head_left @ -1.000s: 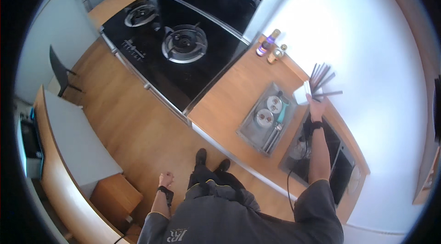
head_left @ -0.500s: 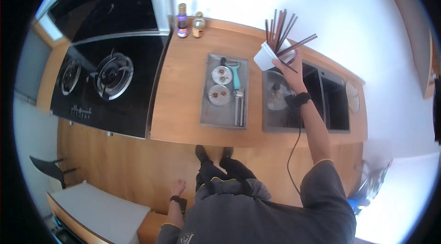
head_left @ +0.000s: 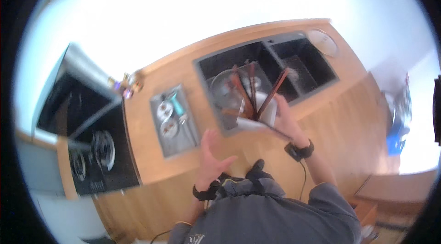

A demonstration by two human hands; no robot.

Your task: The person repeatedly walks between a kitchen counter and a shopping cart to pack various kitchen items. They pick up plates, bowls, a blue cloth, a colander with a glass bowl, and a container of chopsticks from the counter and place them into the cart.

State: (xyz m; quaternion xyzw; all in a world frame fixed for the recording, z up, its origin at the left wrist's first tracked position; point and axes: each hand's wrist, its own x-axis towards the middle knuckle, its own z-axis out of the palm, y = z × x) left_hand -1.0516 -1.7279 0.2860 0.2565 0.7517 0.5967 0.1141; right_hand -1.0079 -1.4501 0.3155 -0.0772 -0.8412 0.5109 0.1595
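Observation:
My right hand (head_left: 287, 122) grips a white plastic holder (head_left: 252, 123) by its right side. Several dark brown chopsticks (head_left: 274, 92) fan out of its top, blurred by motion. Holder and hand hang over the front edge of the sink (head_left: 220, 127), hiding part of it. To the left, my left hand (head_left: 212, 161) is raised with thumb and fingers apart, holding nothing. It is in front of the counter edge, near a grey tray (head_left: 174, 150). On the tray lie two small round white dishes (head_left: 169, 128) with brown bits, a teal peeler (head_left: 176, 105) and a metal tool (head_left: 189, 130).
A round glass-like lid (head_left: 218, 89) lies in the left basin. Beside the right basin is a round pale disc (head_left: 323, 43). Two bottles (head_left: 126, 85) stand at the back left, near a black gas stove (head_left: 121, 161). A cable (head_left: 303, 182) hangs from my right wrist.
My view has turned right. The right hand has brought the chopstick holder from the back of the counter toward me. My left hand has risen from my side and its fingers have spread.

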